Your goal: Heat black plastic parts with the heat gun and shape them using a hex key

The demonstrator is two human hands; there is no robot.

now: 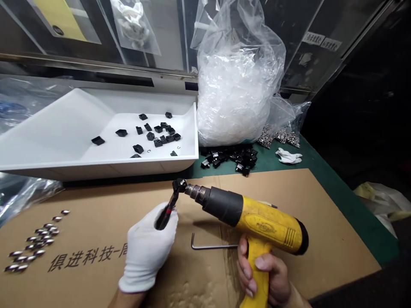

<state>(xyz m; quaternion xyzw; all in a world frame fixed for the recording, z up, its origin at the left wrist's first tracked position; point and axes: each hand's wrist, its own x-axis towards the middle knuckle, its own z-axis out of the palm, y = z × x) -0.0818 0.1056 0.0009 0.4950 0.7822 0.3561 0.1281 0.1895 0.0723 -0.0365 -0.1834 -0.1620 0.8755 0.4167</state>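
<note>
one pair of pliers (174, 200) and one heat gun (268, 224) held, one per hand
one black block (177, 185) is gripped in the pliers' tips, just beside the gun's nozzle (199, 194); the pliers are clasped by the gloved left hand (150, 244), the gun's handle is wrapped by the bare right hand (276, 274). one hex key (213, 247) is laid between, on cardboard (327, 239); at left, roughly twenty metal pieces (39, 246) are scattered.

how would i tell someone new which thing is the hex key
Find the big brown cardboard sheet on the green table. On it, below the front of the yellow heat gun and between the gloved left hand and the bare right hand, lies the hex key. Unlike the stubby metal cylinders at the left, it is one long, thin rod bent into an L.
</note>
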